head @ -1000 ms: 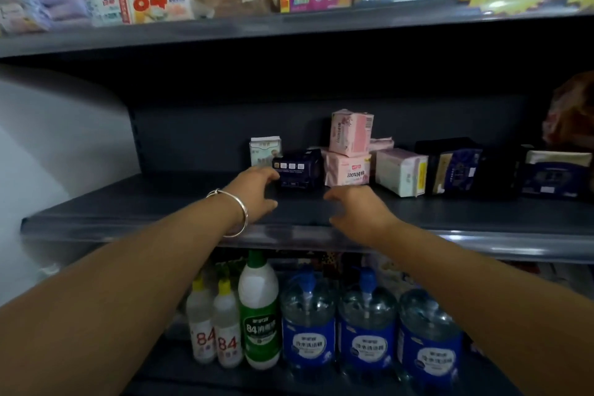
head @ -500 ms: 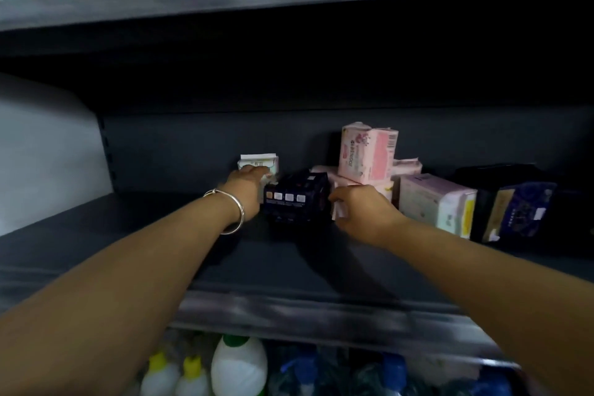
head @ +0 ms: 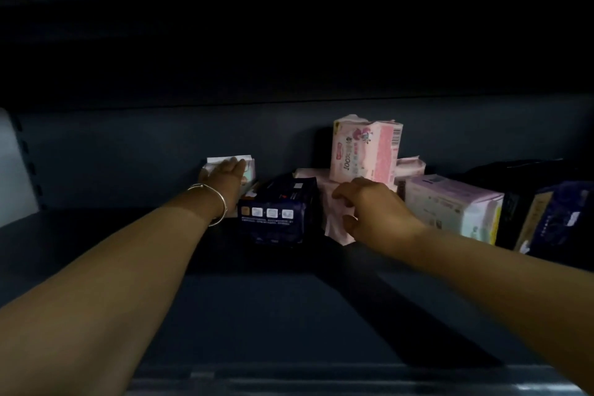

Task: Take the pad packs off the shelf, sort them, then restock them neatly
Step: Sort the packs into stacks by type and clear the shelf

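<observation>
shelf [head: 257, 315]: dark metal, deep. Front half is left bare; the packs are all pushed up near the back wall.

left hand [head: 225, 175]: laid flat over the white pack [head: 249, 167] at the far left of the row. Fingers are stretched out over its top and front, not curled. A silver bangle [head: 213, 201] is worn at the wrist. Whether anything's actually gripped can't be told, thumb is hidden.

right hand [head: 373, 209]: grip is seen spread, fingers loosely bent, tips resting on/just at the lower pink pack [head: 334, 219]. Nothing's pinched, as far as can be seen.

dark blue pack [head: 276, 210]: lying btwn the two hands, right beside the white pack on one side and the lower pink pack on the other. A row of small white icons is shown on its front face.

upright pink pack [head: 366, 149]: stood on top of the lower pink stuff, barcode on its right side, "100%" printed upside down.

pale lilac pack [head: 450, 202]: laid on its side, just right of the right hand.

far right: a navy pack w/ gold edge [head: 553, 222] is leaned beside the lilac one, w/ black packs around it. Too dark for print to be read.
</observation>
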A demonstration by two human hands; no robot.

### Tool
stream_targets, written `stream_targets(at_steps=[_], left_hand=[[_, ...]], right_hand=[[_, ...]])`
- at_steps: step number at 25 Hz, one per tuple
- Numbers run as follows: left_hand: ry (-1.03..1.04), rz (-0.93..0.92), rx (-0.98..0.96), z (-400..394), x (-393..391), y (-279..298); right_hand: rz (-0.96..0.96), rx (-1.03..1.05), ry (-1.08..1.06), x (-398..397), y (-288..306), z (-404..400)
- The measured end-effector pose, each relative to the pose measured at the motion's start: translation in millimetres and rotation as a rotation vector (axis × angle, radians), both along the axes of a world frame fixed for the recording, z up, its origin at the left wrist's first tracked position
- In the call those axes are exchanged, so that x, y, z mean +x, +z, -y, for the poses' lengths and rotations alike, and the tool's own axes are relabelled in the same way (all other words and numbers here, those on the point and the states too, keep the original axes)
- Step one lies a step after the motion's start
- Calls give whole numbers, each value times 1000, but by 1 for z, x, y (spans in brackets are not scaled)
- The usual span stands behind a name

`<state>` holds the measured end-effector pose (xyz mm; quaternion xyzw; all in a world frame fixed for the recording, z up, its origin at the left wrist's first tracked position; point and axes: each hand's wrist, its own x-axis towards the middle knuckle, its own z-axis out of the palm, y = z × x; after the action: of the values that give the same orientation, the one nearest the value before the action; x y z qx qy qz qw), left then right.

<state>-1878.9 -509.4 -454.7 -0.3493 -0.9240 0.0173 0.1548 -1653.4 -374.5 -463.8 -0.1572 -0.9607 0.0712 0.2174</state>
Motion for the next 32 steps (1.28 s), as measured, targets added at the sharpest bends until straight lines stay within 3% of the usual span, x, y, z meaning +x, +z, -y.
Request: stream_targets(at_steps=[6,10,15,20,24,30,32], left_hand=[[64,-277,58,1,-5,-1],[59,-174,102,3,-4,-5],[152,-336,0,8,0,-8],[136,-252,114,9,5,-18],[196,-362,34,19,14,-27],[245,-210,172,35,33,-5],[242,-242,243,46,42,5]], right_hand=[[-43,47,19,-8,-8,4],[-28,49,16,-2,-10,6],[1,68,-11,19,-14,2],[78,126,-66,41,-17,-7],[110,188,-107,52,-16,-10],[120,438,-364,72,4,-17],[184,405,-512,77,9,-25]])
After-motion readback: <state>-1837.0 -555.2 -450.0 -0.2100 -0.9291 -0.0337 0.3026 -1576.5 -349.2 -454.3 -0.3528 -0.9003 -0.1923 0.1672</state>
